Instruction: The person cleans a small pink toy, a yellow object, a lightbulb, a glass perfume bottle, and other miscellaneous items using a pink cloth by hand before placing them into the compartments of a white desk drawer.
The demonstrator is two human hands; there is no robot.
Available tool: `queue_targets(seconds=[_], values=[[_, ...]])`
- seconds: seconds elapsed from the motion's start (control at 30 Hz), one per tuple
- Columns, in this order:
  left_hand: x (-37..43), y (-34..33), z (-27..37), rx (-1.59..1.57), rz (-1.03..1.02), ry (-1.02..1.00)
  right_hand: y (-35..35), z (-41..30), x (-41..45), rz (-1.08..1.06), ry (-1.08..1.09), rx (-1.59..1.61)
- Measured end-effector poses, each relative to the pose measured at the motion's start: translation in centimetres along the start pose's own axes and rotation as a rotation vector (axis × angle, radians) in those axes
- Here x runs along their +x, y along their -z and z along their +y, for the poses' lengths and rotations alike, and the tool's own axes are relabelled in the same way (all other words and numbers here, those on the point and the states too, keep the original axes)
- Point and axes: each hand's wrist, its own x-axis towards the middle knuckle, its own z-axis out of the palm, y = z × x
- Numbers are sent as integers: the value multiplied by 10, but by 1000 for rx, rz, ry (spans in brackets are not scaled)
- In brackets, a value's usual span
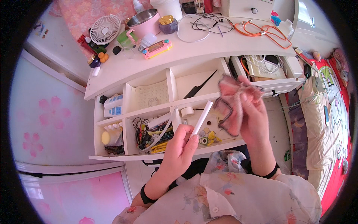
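Note:
My left hand grips the lower end of a slim white stick-like object, which tilts up to the right. Raised over the drawer's right part, my right hand holds a crumpled pink cloth with dark stitched edges. Beneath both hands a divided white drawer stands pulled out. A black comb lies in one back compartment and a printed sheet in another. A roll of white tape, coins and an avocado-shaped trinket lie in a front compartment. The cloth hides part of the drawer.
On the desktop stand a white fan, a pink pot, a jar and a pink handheld game console. An orange cable lies at the right. A smaller drawer with cables is open beside the large one.

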Motion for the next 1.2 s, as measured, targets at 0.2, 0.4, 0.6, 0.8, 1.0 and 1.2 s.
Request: queue_targets(seconds=[0.2, 0.4, 0.6, 0.8, 1.0, 1.2], values=[[3, -6, 6, -77, -25, 10, -18, 20, -29, -217, -259, -64], [6, -3, 15, 104, -75, -50, -19, 25, -30, -106, -198, -56], [2, 6, 3, -72, -160, 43, -8, 14, -5, -36, -14, 43], [13, 9, 0, -680, 67, -78, -8, 7, -9, -93, -25, -17], [20, -3, 0, -784, 204, -101, -12, 15, -24, -365, -28, -339], [22, -2, -14, -832, 65, -103, -26, 17, -31, -559, 10, -604]])
